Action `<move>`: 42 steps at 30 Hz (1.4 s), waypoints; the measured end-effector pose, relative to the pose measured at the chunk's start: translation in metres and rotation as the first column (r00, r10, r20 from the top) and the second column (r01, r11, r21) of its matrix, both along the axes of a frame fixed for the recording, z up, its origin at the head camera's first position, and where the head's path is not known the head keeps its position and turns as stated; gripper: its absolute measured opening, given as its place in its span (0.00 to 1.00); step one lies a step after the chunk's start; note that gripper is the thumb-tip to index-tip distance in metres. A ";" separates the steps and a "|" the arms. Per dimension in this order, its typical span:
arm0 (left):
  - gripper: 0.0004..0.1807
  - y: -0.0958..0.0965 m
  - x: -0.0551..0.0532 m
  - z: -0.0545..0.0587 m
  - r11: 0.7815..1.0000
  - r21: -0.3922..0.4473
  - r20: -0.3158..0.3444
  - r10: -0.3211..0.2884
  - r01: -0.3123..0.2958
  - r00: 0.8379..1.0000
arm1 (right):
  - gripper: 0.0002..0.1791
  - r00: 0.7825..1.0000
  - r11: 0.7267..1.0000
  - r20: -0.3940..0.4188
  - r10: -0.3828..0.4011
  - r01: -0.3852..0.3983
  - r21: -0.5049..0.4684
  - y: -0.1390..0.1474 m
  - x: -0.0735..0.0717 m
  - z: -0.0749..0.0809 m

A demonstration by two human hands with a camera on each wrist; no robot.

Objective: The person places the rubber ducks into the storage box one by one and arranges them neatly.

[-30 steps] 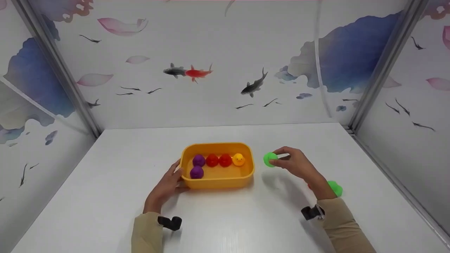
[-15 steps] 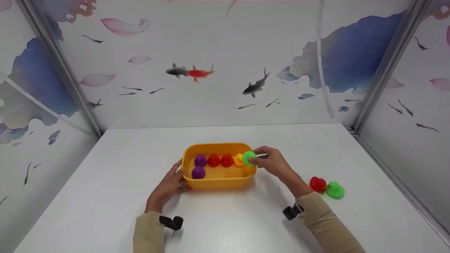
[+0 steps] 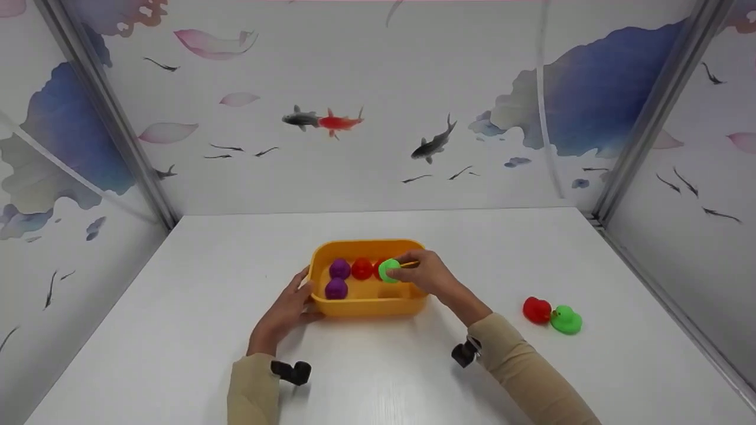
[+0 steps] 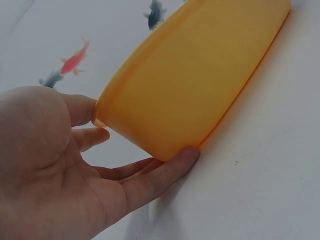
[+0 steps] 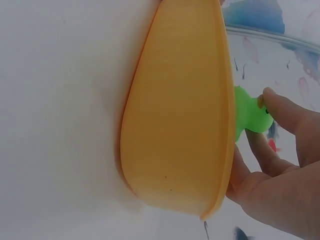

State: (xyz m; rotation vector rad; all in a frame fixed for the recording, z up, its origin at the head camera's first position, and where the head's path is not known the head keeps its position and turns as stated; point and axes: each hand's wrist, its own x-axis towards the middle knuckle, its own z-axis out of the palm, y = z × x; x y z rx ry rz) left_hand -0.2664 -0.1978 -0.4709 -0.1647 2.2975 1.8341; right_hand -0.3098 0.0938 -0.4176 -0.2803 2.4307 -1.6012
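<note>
A yellow plastic bin [image 3: 366,307] sits on the table. My left hand [image 3: 286,307] rests against its left end; in the left wrist view the thumb touches the rim and the other fingers lie nearly straight along the lower edge. Above the bin's right half, my right hand [image 3: 428,274] pinches a green rubber duck [image 3: 388,271] between thumb and fingers. In the right wrist view the green duck [image 5: 252,114] shows past the rim. Inside the bin are two purple ducks [image 3: 339,268] at the left and a red duck [image 3: 361,268]. Another red duck is mostly hidden behind the green one.
To the right of the bin, a red duck [image 3: 537,310] and a green duck [image 3: 566,320] stand side by side on the white table [image 3: 236,248]. Printed wall panels [image 3: 378,88] enclose the table at the back and sides.
My right hand has carried the green duck leftward from beside the bin to over its inside, covering the yellow duck's place. My left hand has stayed at the bin's left end.
</note>
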 end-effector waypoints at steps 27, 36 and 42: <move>0.32 -0.002 0.001 0.000 0.999 0.034 -0.010 -0.012 0.013 1.000 | 0.16 0.994 0.997 0.102 0.033 -0.040 0.066 -0.050 -0.012 -0.014; 0.32 0.000 0.000 0.000 0.999 0.024 -0.020 -0.020 0.021 1.000 | 0.14 0.995 0.988 0.100 0.021 -0.035 0.150 -0.058 -0.013 -0.017; 0.32 -0.001 0.000 -0.002 1.000 0.009 0.001 -0.007 0.007 1.000 | 0.11 0.996 0.984 0.090 0.011 -0.027 0.179 -0.062 -0.011 -0.019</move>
